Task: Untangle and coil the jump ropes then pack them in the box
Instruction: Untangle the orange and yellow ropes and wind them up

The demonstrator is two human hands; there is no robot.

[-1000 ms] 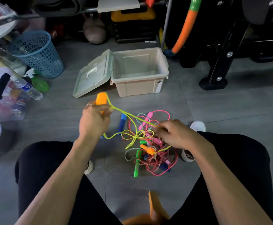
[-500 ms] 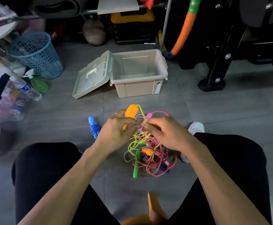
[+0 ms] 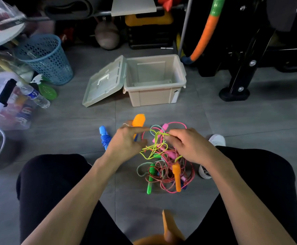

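Grey floor tiles [image 3: 241,124] carry everything we see, and we take the beige box [image 3: 154,96] as our landmark. It stands open, its pale lid [image 3: 103,82] swung down to its left side and resting on the floor. Nothing shows inside the box.

Nearer to us than the box lies the tangle of jump ropes [image 3: 163,167]: pink, red-and-white, teal and yellow-green cords knotted together, with a green handle [image 3: 150,181] and an orange handle [image 3: 177,177] lying at the side of the heap farthest from the box. One blue rope [image 3: 104,138] lies apart, nearer than the box and off to its left, its cord wound round its handles.

Our left hand [image 3: 126,142] is between the box and the heap. Its fingers [image 3: 140,129] are partly open: the index finger reaches out nearly straight toward the cords, while the others curl round a second orange handle [image 3: 138,121], which sticks up toward the box. Our right hand [image 3: 188,145] sits over the top of the tangle, on the heap's box-facing side. Its fingers [image 3: 170,137] are bent close together and pinch the yellow-green cord [image 3: 154,147], which loops down from them into the heap.

Left of the box stands a blue mesh basket [image 3: 45,59]; right of it, the black foot of an exercise frame [image 3: 234,93].
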